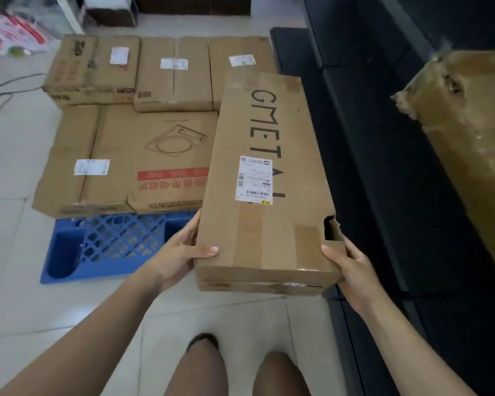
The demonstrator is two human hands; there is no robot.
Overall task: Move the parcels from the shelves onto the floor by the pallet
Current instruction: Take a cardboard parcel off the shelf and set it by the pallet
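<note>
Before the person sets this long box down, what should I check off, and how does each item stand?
1. Two-handed grip: left hand and right hand hold the near end of the long box: ok.
2. Carton intact: torn hole by the right thumb: not ok.
3. Shipping label faces up: ok.
4. Floor beneath the box free: hidden by the box: cannot tell.
5. Far end apart from the boxes on the blue pallet: cannot tell.
</note>
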